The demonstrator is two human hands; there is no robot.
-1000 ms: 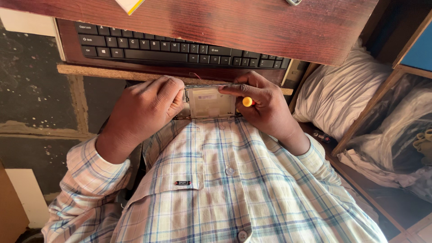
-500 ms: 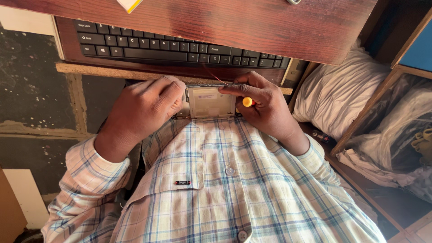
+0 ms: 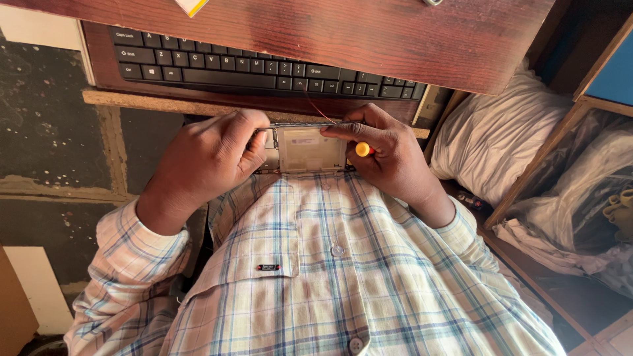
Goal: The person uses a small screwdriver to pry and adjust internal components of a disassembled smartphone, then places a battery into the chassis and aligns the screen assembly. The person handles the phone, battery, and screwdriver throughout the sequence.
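While the left hand (image 3: 211, 155) clamps the left edge of a flat opened device panel (image 3: 310, 148) held against the shirt below the keyboard (image 3: 264, 69), the right hand (image 3: 389, 155) pinches its right edge, also gripping a yellow-tipped screwdriver (image 3: 362, 149). It looks thin, light, stiff and fragile; edges seem the safest hold.

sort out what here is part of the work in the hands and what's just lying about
In hand:
- flat metal-framed panel, gripped on both sides
- left hand on its left edge
- right hand on its right edge
- orange-tipped tool in the right hand
- thin red wire above the panel

Lying about:
- black keyboard on its tray
- wooden desk
- white pillow
- plastic-wrapped bundles
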